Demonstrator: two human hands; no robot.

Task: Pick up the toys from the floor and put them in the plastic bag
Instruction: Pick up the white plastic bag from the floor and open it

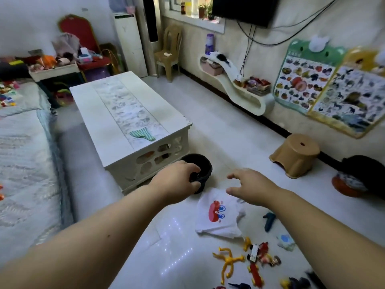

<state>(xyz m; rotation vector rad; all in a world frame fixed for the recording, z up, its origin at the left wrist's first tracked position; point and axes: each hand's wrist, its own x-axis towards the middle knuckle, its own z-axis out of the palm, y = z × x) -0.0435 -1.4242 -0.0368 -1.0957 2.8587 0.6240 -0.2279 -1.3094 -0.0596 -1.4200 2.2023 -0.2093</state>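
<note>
A white plastic bag (218, 215) with a red cartoon print lies flat on the floor in the middle. Near it are toys: a yellow bendy figure (228, 261), a red and yellow figure (261, 254), a dark teal toy (268, 221) and dark toys (298, 283) at the bottom edge. My left hand (177, 182) grips the rim of a black bin (205, 163) lined with a dark bag. My right hand (248, 185) hovers with fingers spread just above the white bag's top edge, holding nothing.
A white coffee table (116, 113) stands just behind the bin. A brown stool (295, 155) sits at the right by the wall, and a black and orange object (354, 178) lies beyond it. A bed (25, 163) runs along the left.
</note>
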